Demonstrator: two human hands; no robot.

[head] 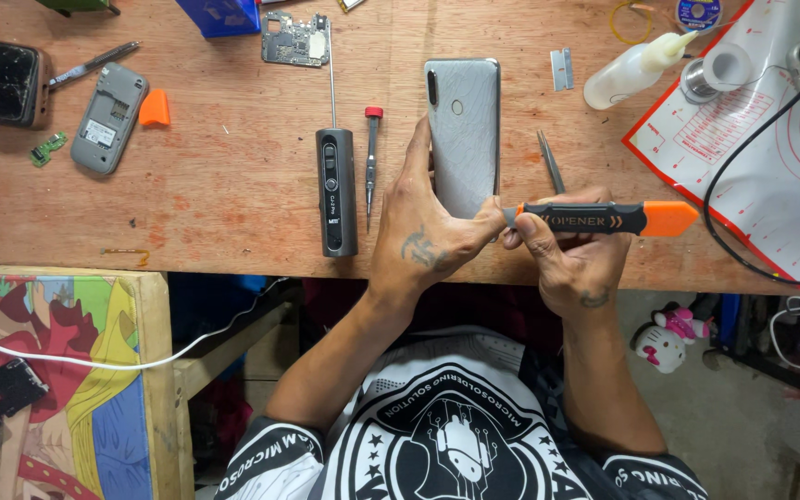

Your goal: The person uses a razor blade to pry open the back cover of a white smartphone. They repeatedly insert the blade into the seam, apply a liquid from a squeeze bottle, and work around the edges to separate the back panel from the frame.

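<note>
The left hand (428, 231) is lying flat, fingers extended along the grey phone (464, 130) on the counter (233, 176), while the right hand (571, 255) is gripping, fingers closed, the orange-tipped opening tool (604, 218) at the phone's lower edge.

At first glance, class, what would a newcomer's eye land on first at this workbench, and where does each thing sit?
First, the silver phone lying back-up at the middle of the wooden bench, steadied by the left hand. The right hand holds a black opening tool with a bright orange end at the phone's lower corner. To the left lie a dark electric screwdriver and a red-capped screwdriver.
</note>
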